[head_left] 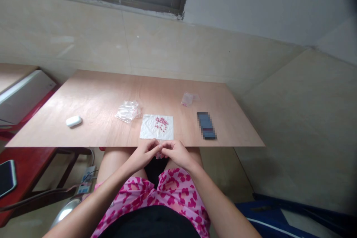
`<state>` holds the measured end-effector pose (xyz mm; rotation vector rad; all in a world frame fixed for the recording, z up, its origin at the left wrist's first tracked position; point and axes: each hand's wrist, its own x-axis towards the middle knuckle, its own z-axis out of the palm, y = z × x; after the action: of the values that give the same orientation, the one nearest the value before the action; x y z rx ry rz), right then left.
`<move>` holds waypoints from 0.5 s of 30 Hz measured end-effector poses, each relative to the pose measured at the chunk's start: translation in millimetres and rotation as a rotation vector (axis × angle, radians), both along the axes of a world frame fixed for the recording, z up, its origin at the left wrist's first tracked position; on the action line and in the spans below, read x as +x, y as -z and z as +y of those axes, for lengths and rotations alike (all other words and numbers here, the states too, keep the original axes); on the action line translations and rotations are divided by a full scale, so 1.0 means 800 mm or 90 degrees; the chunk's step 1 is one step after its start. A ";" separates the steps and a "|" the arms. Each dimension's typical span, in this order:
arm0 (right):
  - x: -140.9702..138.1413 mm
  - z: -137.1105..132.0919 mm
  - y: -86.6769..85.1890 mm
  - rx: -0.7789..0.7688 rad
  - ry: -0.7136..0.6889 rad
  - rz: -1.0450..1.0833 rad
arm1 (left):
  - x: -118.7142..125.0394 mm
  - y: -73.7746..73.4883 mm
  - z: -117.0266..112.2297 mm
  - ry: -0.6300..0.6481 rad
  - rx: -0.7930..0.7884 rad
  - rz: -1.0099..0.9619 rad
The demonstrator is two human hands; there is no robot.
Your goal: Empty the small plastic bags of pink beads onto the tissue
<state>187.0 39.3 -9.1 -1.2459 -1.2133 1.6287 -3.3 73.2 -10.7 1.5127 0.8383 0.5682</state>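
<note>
My left hand [144, 154] and my right hand [177, 154] meet at the table's front edge, fingertips pinched together. Between them is a small clear plastic bag [159, 155] with a reddish tint, hanging below the fingers and partly covered by them. Just beyond the hands, a white paper napkin [147, 131] lies flat on the table. Many small red beads [161, 122] are scattered over its right half.
A pile of clear plastic bags [128, 111] lies left of the napkin. Farther left sits a white earbud case [74, 121]. Behind right is a small bag with red bits [187, 99]; a phone [206, 125] lies nearer. The wooden table [97, 85] ends at my lap.
</note>
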 end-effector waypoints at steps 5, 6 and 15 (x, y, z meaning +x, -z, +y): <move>0.003 0.001 0.004 0.011 0.009 0.013 | 0.000 -0.001 0.007 -0.011 0.010 0.013; 0.003 0.001 0.006 0.014 0.018 0.011 | 0.000 -0.001 0.007 -0.007 0.008 0.009; -0.009 -0.007 0.016 0.100 0.077 -0.227 | 0.002 0.005 -0.004 -0.011 0.194 0.220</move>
<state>180.0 33.5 -22.0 -1.5181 -1.4182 1.2325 -1.6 70.3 -14.9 1.9192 1.0642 0.4675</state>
